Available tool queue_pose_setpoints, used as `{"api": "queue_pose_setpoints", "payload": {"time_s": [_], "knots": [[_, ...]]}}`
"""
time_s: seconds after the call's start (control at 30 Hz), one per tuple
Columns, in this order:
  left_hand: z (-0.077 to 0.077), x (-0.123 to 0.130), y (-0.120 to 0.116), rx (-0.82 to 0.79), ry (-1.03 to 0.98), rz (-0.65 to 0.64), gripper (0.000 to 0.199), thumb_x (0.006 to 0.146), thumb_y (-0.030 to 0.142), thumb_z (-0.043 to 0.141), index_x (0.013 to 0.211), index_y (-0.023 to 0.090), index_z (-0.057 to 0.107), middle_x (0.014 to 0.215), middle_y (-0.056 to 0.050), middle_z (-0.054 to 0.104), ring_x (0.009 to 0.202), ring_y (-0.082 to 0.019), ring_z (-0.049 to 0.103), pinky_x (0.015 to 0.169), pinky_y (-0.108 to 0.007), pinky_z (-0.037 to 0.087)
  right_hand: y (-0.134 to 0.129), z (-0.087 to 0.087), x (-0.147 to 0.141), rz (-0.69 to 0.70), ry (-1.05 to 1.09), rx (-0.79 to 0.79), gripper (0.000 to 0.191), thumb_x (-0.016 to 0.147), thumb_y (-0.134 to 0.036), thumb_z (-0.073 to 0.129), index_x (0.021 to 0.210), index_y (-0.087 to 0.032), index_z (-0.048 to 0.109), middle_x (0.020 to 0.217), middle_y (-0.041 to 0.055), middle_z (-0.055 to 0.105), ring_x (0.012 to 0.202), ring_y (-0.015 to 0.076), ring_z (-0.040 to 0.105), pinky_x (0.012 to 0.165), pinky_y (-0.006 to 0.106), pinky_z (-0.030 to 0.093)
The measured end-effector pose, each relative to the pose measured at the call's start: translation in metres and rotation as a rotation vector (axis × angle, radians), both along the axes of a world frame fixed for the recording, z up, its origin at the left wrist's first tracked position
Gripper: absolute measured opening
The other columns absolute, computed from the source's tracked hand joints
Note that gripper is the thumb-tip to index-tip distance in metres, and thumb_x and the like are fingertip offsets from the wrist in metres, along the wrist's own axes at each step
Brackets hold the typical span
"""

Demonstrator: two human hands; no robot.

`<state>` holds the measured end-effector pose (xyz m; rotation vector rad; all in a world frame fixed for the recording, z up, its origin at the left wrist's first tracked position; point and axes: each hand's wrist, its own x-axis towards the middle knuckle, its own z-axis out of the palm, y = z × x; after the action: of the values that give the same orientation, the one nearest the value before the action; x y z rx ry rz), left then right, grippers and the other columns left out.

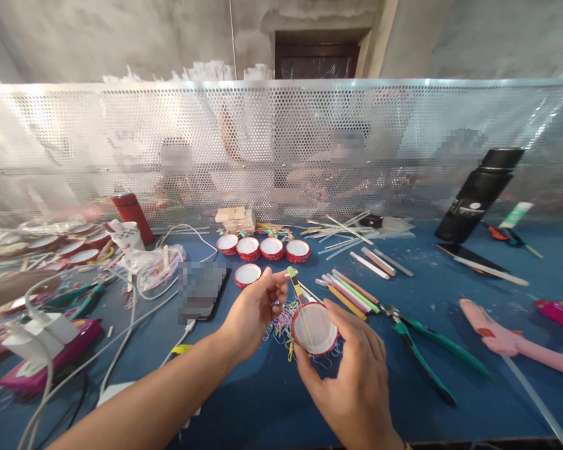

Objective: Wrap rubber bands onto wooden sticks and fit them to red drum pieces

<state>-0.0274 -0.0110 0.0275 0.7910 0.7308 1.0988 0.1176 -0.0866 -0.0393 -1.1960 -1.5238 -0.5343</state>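
Note:
In my right hand (349, 375) is a small round drum (315, 328) with a red rim and a pale, translucent face, gripped by its edge between thumb and fingers. A flat stick (294, 284) with green, yellow and dark bands rises from the drum's top edge. My left hand (258, 306) is closed at the stick's upper end, its fingertips pinched there. Below and behind the drum lies a tangle of coloured elastic bands (281, 322). Another red-rimmed drum (248, 275) rests on the blue table just beyond my left hand.
Stacked drums (271, 249) stand behind. Glue sticks (351, 294), green-handled pliers (426, 353) and a pink glue gun (511, 340) lie right. A phone (204, 294), cables and a power strip (51, 356) are left. A black bottle (478, 197) stands before the perforated screen (244, 137); another person's arm (9, 289) reaches in left.

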Motion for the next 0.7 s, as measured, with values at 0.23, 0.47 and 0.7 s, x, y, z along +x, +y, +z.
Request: {"api": "queue_pose_setpoints", "payload": {"time_s": [0.23,0.47,0.7], "knots": [[-0.010,0.000,0.000,0.140,0.370,-0.101,0.046,0.079,0.058,0.074,0.090,0.014,0.078,0.076,-0.003,0.058,0.067,-0.014,0.047,0.060,-0.026,0.033,0.001,0.003,0.001,-0.030,0.050,-0.013,0.059,0.085,-0.036,0.074,0.134,-0.011,0.053,0.125,0.0185,0.069,0.114,0.0309,0.067,0.099,0.049,0.051],[-0.009,-0.004,-0.009,0.804,0.865,-0.119,0.033,0.089,0.037,0.069,0.062,0.019,0.062,0.072,-0.002,0.054,0.066,-0.017,0.046,0.061,-0.029,0.030,0.002,0.001,0.003,-0.049,0.074,-0.028,0.059,0.087,-0.035,0.072,0.138,-0.013,0.051,0.127,0.0178,0.069,0.115,0.0310,0.066,0.100,0.050,0.051],[-0.010,-0.004,-0.009,0.886,0.954,-0.206,0.038,0.096,0.027,0.055,0.060,0.020,0.048,0.071,-0.001,0.047,0.066,-0.016,0.046,0.061,-0.030,0.030,0.002,0.001,0.003,-0.035,0.077,-0.031,0.059,0.089,-0.035,0.071,0.139,-0.013,0.050,0.127,0.0186,0.068,0.116,0.0314,0.066,0.098,0.050,0.052]]}}
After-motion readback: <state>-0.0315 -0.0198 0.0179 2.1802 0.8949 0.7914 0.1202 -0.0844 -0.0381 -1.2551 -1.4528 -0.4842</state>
